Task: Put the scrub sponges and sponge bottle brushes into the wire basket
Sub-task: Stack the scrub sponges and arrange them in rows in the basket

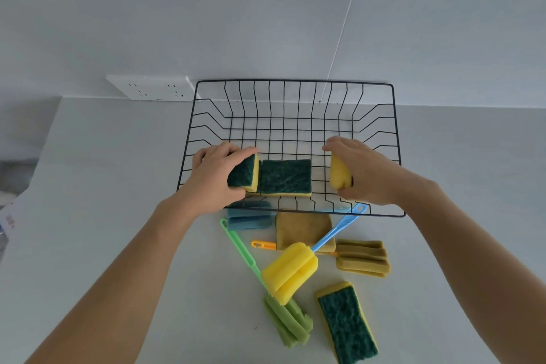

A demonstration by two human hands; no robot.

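presently both hands, left hand and right hand, lower a sponge each into the wire basket, fingers pinching; next, let go.

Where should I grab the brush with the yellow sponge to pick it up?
Grab the blue handle, from above, pinching its thin sides. It lies bare on the table, slanting toward the basket, while the yellow sponge head rests on the green brush and would squash.
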